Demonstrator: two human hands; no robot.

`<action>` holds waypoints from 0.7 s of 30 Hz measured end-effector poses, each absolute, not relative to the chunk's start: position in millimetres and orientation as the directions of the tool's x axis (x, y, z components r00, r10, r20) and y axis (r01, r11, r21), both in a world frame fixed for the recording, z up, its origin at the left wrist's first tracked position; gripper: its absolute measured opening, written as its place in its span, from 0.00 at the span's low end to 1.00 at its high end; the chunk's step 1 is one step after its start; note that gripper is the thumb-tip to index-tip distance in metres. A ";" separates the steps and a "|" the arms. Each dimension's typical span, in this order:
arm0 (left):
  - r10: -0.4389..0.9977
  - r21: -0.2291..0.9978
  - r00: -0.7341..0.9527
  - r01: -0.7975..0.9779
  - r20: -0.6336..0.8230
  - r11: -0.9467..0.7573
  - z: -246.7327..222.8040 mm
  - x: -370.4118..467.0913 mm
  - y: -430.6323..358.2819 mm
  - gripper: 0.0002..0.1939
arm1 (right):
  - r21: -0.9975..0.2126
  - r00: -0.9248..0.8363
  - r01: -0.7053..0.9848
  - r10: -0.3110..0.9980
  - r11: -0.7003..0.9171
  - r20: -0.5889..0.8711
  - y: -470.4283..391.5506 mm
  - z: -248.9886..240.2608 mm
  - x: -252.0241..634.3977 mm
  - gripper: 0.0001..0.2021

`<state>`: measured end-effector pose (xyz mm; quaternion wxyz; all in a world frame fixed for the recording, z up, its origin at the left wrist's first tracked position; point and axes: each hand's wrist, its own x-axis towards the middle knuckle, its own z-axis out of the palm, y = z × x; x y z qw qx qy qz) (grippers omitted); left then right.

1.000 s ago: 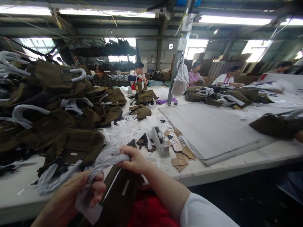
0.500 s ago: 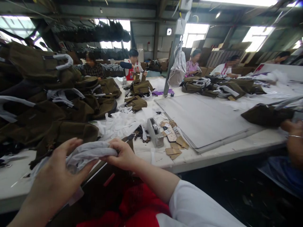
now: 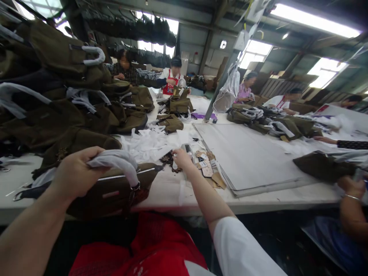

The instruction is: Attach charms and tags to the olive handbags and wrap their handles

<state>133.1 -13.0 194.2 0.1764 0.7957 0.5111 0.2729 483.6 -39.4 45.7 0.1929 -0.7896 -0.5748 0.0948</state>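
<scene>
Since the earlier frame, the right hand has left the handle and moved out over the table, and the bag has come into fuller view. Across the left of the table rises a pile of bags; on the right lie flat sheets. The held bag is at the near edge, its long axis running left to right, the right end slightly farther out and pointing towards the right hand. Its zip faces up. The left hand is much nearer, at the bag's top, fingers closed round the white-wrapped handle. Beyond are white scraps, then a tape dispenser partly hidden by the right hand, with tags just beside. The right fingers are curled and perhaps touching the dispenser; whether they pinch anything, I cannot tell.
</scene>
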 end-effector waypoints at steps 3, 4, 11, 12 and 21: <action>0.908 0.721 0.417 0.613 0.051 -0.322 201.1 140.4 -10.1 0.13 | -0.261 0.219 0.939 0.974 -0.225 -0.052 -23.8 34.1 486.6 0.12; 0.882 0.767 0.472 0.575 -0.025 -0.286 202.3 137.2 -7.1 0.14 | -0.213 0.195 0.954 0.977 -0.210 -0.085 -19.9 31.8 485.9 0.11; 0.834 0.913 0.551 0.344 -0.007 -0.220 200.9 116.7 3.6 0.20 | 0.008 0.090 0.996 0.985 -0.089 -0.144 -6.5 50.3 477.3 0.06; 0.863 0.915 0.504 0.327 0.041 -0.235 199.9 119.4 2.7 0.20 | 0.019 0.074 0.997 0.991 -0.072 -0.112 -7.4 60.1 476.2 0.06; 0.951 0.959 0.256 0.177 0.174 -0.224 186.1 158.1 14.4 0.24 | -0.309 -0.106 0.894 0.821 0.326 0.561 -96.8 169.8 374.8 0.12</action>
